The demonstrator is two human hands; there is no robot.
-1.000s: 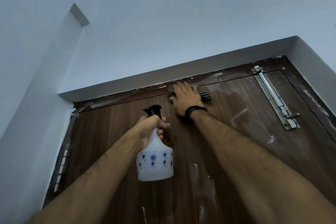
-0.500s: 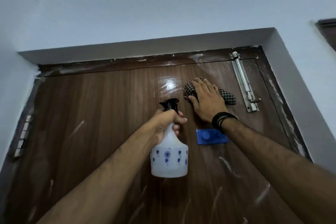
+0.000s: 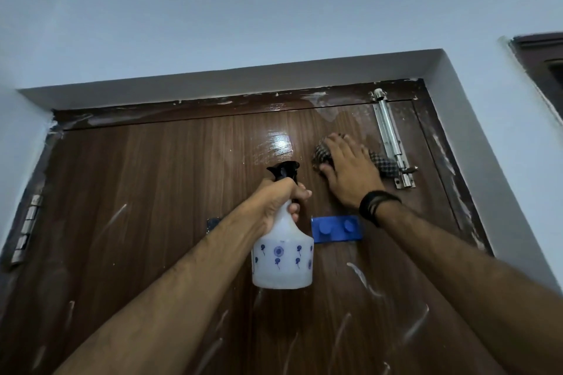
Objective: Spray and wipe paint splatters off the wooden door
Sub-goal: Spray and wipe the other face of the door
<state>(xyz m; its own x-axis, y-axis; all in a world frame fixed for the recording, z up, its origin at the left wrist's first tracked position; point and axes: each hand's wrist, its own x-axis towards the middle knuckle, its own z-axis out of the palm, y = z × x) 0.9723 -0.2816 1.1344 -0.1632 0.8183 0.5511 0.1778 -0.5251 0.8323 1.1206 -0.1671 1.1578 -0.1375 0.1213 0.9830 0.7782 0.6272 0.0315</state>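
The door (image 3: pixel 152 207) was dark brown wood-grain, smooth, with a glossy wet-looking sheen at about 12 o'clock from the spray bottle (image 3: pixel 281 256), and dull whitish paint streaks (image 3: pixel 364 278) lay matt across its lower part and along its top edge. The bottle was translucent white plastic printed with small blue motifs and topped by a glossy black plastic nozzle, while the cloth (image 3: pixel 323 154) under the right hand (image 3: pixel 350 173) was a soft, checked woven fabric. At 3 o'clock from the cloth the sliding bolt (image 3: pixel 391 137) was bright, polished metal, the hinge (image 3: pixel 27 228) at the door's left edge was duller metal, the blue strip (image 3: pixel 335 229) looked like smooth plastic, and the surrounding wall (image 3: pixel 274 24) was matt painted plaster.
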